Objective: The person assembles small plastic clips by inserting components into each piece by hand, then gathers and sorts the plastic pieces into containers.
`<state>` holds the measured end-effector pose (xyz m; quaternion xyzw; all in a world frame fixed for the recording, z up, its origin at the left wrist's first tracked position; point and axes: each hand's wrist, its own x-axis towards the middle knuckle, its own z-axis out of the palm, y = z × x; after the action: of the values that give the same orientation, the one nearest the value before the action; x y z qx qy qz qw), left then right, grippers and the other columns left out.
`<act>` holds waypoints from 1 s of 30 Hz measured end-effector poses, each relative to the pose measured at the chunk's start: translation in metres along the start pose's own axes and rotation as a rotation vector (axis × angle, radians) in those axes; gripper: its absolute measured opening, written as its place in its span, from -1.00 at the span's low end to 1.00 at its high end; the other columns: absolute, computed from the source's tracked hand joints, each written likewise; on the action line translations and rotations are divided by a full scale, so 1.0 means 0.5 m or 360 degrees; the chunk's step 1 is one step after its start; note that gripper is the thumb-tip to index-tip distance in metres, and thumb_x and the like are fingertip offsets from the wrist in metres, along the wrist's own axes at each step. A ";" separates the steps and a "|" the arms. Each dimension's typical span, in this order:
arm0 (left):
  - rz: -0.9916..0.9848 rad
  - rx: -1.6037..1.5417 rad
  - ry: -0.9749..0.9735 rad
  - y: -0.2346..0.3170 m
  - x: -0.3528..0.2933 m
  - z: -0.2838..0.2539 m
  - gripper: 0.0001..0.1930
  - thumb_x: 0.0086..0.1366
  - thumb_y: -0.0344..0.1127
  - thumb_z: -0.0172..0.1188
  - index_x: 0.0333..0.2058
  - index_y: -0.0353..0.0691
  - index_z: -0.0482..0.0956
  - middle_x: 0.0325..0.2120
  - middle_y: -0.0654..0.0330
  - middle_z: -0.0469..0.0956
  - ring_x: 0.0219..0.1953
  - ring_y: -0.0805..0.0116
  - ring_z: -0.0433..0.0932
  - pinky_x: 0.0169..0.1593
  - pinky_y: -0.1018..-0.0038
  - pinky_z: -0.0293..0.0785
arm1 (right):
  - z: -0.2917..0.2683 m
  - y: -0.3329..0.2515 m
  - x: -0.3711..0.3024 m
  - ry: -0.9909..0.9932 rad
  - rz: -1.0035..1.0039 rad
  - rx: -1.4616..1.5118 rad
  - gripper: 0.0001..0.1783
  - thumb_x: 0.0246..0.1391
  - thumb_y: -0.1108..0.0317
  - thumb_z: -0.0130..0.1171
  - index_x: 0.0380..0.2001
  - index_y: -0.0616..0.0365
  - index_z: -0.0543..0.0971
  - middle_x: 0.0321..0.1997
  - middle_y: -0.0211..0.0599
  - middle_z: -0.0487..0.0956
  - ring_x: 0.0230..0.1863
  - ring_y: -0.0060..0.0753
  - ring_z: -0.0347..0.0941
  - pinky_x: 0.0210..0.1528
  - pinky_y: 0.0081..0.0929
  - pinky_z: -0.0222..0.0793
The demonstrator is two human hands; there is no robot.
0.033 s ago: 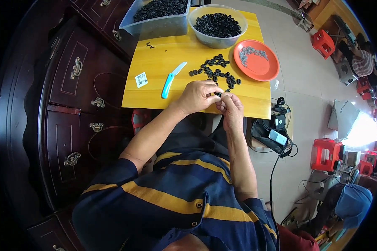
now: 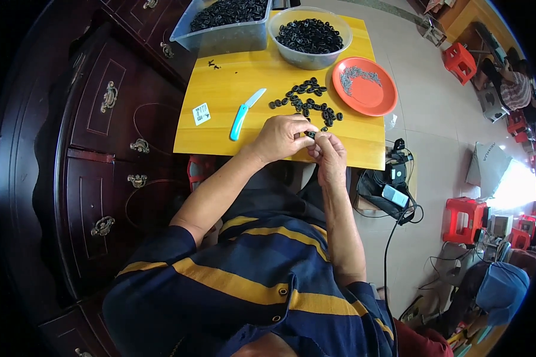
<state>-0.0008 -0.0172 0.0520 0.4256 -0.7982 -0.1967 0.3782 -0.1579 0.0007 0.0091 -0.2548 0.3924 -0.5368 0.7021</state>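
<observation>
My left hand and my right hand meet at the near edge of a yellow table. Their fingertips pinch one small black ring part between them. Just beyond the fingers lies a loose pile of the same black rings. Farther back stand a clear bowl and a clear bin, both filled with black rings. To the right, an orange plate holds small grey metal pieces.
A blue-handled knife and a small white label lie left of my hands. A dark wooden cabinet flanks the left. Cables and devices and red stools are on the floor at right. Another person sits far right.
</observation>
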 end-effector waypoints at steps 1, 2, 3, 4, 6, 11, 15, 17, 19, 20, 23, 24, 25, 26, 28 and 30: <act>0.0001 0.0009 0.0006 0.001 0.002 -0.004 -0.77 0.06 -0.41 0.39 -0.26 -0.24 0.65 -0.42 0.12 0.60 -0.42 0.19 0.60 -0.34 0.41 0.51 | 0.000 -0.001 0.004 -0.0005 0.0000 -0.0026 -0.87 0.20 0.36 0.17 -0.42 0.13 0.56 -0.52 -0.58 0.45 -0.49 -0.74 0.26 -0.42 -0.72 0.15; -0.0065 0.0020 -0.0036 0.006 0.002 -0.011 -0.76 0.06 -0.40 0.39 -0.24 -0.23 0.65 -0.43 0.13 0.59 -0.44 0.22 0.59 -0.35 0.41 0.50 | 0.001 0.000 0.008 -0.0027 -0.0001 -0.0024 -0.87 0.20 0.36 0.17 -0.42 0.13 0.56 -0.52 -0.58 0.45 -0.49 -0.74 0.26 -0.42 -0.72 0.15; -0.0132 0.0035 -0.0073 0.011 0.001 -0.018 -0.75 0.07 -0.38 0.39 -0.23 -0.23 0.65 -0.44 0.14 0.59 -0.46 0.26 0.58 -0.36 0.42 0.49 | 0.000 0.002 0.008 -0.0011 -0.0046 -0.0151 -0.86 0.21 0.35 0.17 -0.42 0.13 0.56 -0.53 -0.59 0.44 -0.49 -0.74 0.26 -0.42 -0.71 0.15; -0.0257 -0.0097 -0.0163 0.018 -0.002 -0.017 -0.71 0.08 -0.35 0.39 -0.19 -0.22 0.64 -0.43 0.14 0.57 -0.49 0.31 0.56 -0.38 0.44 0.48 | -0.004 0.003 0.005 -0.0001 -0.0093 -0.0276 -0.85 0.21 0.34 0.17 -0.42 0.13 0.56 -0.53 -0.59 0.43 -0.49 -0.74 0.26 -0.42 -0.71 0.15; -0.0148 -0.0214 -0.0102 -0.005 -0.019 -0.009 -0.74 0.13 -0.35 0.35 -0.18 -0.23 0.63 -0.44 0.10 0.56 -0.50 0.31 0.53 -0.38 0.43 0.46 | -0.004 0.002 0.000 -0.0027 -0.0086 -0.0402 -0.84 0.22 0.33 0.16 -0.42 0.15 0.56 -0.54 -0.60 0.41 -0.49 -0.75 0.26 -0.44 -0.70 0.14; -0.0297 -0.0263 -0.0209 -0.005 -0.025 -0.014 -0.87 0.13 -0.41 0.27 -0.32 -0.27 0.63 -0.52 0.08 0.60 -0.49 0.22 0.58 -0.40 0.38 0.45 | -0.028 0.009 -0.012 -0.0143 -0.0073 -0.0536 -0.80 0.28 0.31 0.13 -0.36 0.22 0.59 -0.50 -0.52 0.50 -0.47 -0.73 0.34 -0.40 -0.71 0.22; -0.0323 -0.0043 -0.0720 -0.089 -0.023 -0.069 -0.86 0.10 -0.40 0.22 -0.34 -0.25 0.66 -0.49 0.07 0.64 -0.43 0.16 0.63 -0.32 0.32 0.51 | -0.036 0.004 0.000 -0.0135 -0.0142 -0.0690 -0.78 0.28 0.26 0.14 -0.37 0.19 0.58 -0.52 -0.55 0.47 -0.51 -0.72 0.31 -0.45 -0.72 0.20; -0.0510 0.0059 -0.0796 -0.120 0.012 -0.132 -0.83 0.08 -0.40 0.20 -0.33 -0.24 0.67 -0.46 0.07 0.66 -0.40 0.16 0.65 -0.26 0.32 0.54 | -0.047 -0.016 0.006 -0.0105 -0.0386 -0.0859 -0.77 0.28 0.27 0.14 -0.36 0.22 0.59 -0.53 -0.55 0.47 -0.54 -0.72 0.30 -0.48 -0.72 0.19; -0.0661 0.0182 -0.0292 -0.132 0.074 -0.198 -0.86 0.16 -0.41 0.22 -0.29 -0.24 0.67 -0.42 0.15 0.66 -0.32 0.40 0.64 -0.21 0.43 0.54 | -0.069 -0.029 0.016 -0.0006 -0.0416 -0.0971 -0.79 0.27 0.29 0.15 -0.35 0.21 0.58 -0.52 -0.55 0.47 -0.56 -0.73 0.28 -0.51 -0.71 0.16; -0.0536 0.0017 0.0069 -0.185 0.083 -0.233 -0.81 0.20 -0.43 0.24 -0.19 -0.27 0.65 -0.32 0.23 0.65 -0.26 0.50 0.59 -0.18 0.50 0.52 | -0.066 -0.031 0.022 0.0029 -0.0471 -0.1065 -0.80 0.25 0.29 0.16 -0.35 0.22 0.59 -0.53 -0.55 0.47 -0.55 -0.73 0.29 -0.50 -0.70 0.19; -0.0456 -0.0312 0.0840 -0.209 0.148 -0.279 -0.57 0.18 -0.42 0.27 0.05 -0.35 0.50 -0.26 0.16 0.67 -0.31 0.51 0.59 -0.20 0.54 0.55 | -0.061 -0.045 0.028 0.0142 -0.0586 -0.1324 -0.81 0.19 0.31 0.21 -0.35 0.23 0.61 -0.51 -0.42 0.53 -0.54 -0.61 0.40 -0.44 -0.59 0.31; -0.0414 -0.0251 0.0874 -0.205 0.150 -0.268 -0.58 0.19 -0.41 0.27 0.04 -0.33 0.52 -0.28 0.17 0.67 -0.33 0.52 0.59 -0.22 0.54 0.55 | -0.060 -0.052 0.029 0.0181 -0.0653 -0.1481 -0.82 0.14 0.32 0.23 -0.35 0.24 0.63 -0.50 -0.28 0.60 -0.54 -0.49 0.49 -0.39 -0.49 0.40; -0.0373 -0.0186 0.0910 -0.199 0.147 -0.254 -0.60 0.19 -0.41 0.27 0.03 -0.31 0.54 -0.30 0.18 0.68 -0.34 0.54 0.59 -0.23 0.54 0.55 | -0.063 -0.055 0.033 0.0200 -0.0644 -0.1489 -0.82 0.14 0.32 0.23 -0.35 0.24 0.63 -0.50 -0.28 0.60 -0.54 -0.49 0.49 -0.39 -0.49 0.40; -0.0377 -0.0196 0.0901 -0.201 0.130 -0.231 -0.60 0.19 -0.41 0.27 0.03 -0.31 0.54 -0.30 0.18 0.68 -0.34 0.54 0.59 -0.23 0.54 0.55 | -0.063 -0.056 0.038 0.0199 -0.0764 -0.1639 -0.84 0.11 0.34 0.24 -0.36 0.22 0.64 -0.48 -0.21 0.59 -0.52 -0.37 0.51 -0.38 -0.42 0.42; -0.0586 -0.0286 0.0451 -0.206 0.078 -0.169 -0.70 0.19 -0.41 0.27 -0.07 -0.27 0.62 -0.37 0.19 0.69 -0.40 0.56 0.58 -0.27 0.55 0.54 | -0.067 -0.061 0.045 0.0178 -0.0959 -0.1952 -0.89 0.05 0.35 0.26 -0.37 0.14 0.65 -0.44 -0.12 0.57 -0.43 -0.06 0.53 -0.33 -0.24 0.45; -0.0701 -0.0234 0.0287 -0.159 0.036 -0.104 -0.81 0.20 -0.41 0.25 -0.19 -0.25 0.68 -0.41 0.21 0.69 -0.43 0.56 0.59 -0.29 0.56 0.53 | -0.062 -0.064 0.041 0.0176 -0.0981 -0.2026 -0.89 0.04 0.34 0.26 -0.37 0.12 0.64 -0.42 -0.13 0.56 -0.39 -0.03 0.54 -0.32 -0.20 0.45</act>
<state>0.0752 -0.0764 0.0422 0.5766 -0.6327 -0.2930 0.4259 -0.1989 -0.0266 0.0110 -0.6874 0.5751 -0.3898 0.2119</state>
